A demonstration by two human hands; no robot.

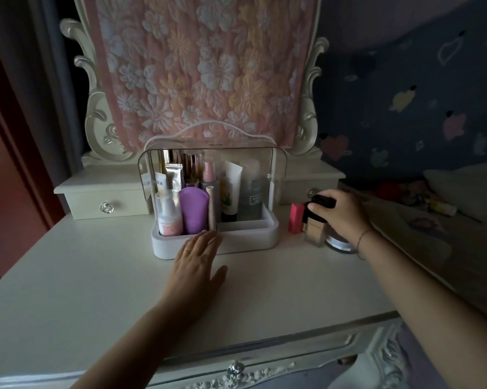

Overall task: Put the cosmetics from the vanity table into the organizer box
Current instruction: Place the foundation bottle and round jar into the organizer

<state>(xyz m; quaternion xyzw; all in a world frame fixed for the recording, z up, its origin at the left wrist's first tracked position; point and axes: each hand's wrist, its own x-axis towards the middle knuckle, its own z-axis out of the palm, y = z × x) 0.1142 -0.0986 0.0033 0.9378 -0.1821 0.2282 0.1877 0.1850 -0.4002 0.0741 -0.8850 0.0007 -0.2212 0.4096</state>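
The organizer box (pixel 250 235), white with a clear raised lid, stands at the middle back of the vanity table (pixel 96 290). Inside are a purple tube (pixel 193 210), a small spray bottle (pixel 168 216), a white tube (pixel 231 189) and several other bottles. My left hand (pixel 194 265) lies flat and open against the box's front edge. My right hand (pixel 340 211) grips the black cap (pixel 323 202) of a beige foundation bottle (pixel 316 230) standing right of the box. A red lipstick box (pixel 296 219) stands beside it, and a round jar (pixel 339 244) sits partly hidden under my wrist.
A flowered pink cloth (pixel 203 68) hangs over the mirror behind the box. Small drawers with crystal knobs (pixel 107 207) flank the box on both sides. A bed with scattered items (pixel 438 206) lies to the right of the table.
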